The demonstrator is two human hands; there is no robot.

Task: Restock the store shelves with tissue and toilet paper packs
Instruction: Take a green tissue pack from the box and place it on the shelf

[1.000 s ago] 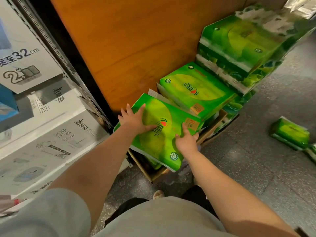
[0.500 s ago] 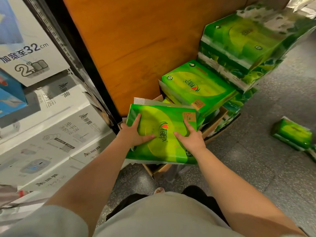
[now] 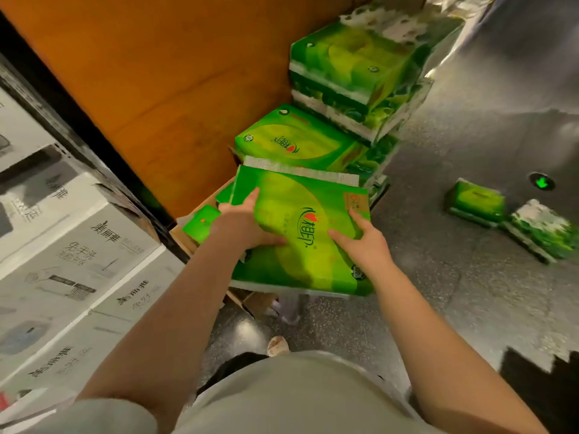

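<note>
Our left hand (image 3: 242, 225) lies on the left part of the green tissue pack (image 3: 300, 233), fingers spread over the top face and thumb along the near side; our right hand (image 3: 363, 242) lies on the right part, fingers flat and apart, index pointing toward twelve o'clock; neither hand curls visibly round an edge, so we press and steady the pack more than clamp it. The pack sits tilted over the open cardboard box (image 3: 188, 242), just in front of us; it looks light, soft and squashy under slick plastic film, so we judge it may slide under flat palms; the short ends, or the sealed strip at its far edge, seem the surest hold.

At twelve o'clock a second green pack (image 3: 291, 142) rests near ours; beyond it, toward one o'clock, a taller stack of green packs (image 3: 354, 73) leans against the orange panel (image 3: 150, 76); small green packs (image 3: 200, 222) lie in the box at ten o'clock. At three o'clock two loose packs (image 3: 476, 203) lie on the grey floor (image 3: 454, 308), well apart from us. At nine o'clock white cartons (image 3: 69, 255) fill the shelf, and these crowd any swing to the left; our shoe (image 3: 277, 346) stands at six o'clock.
</note>
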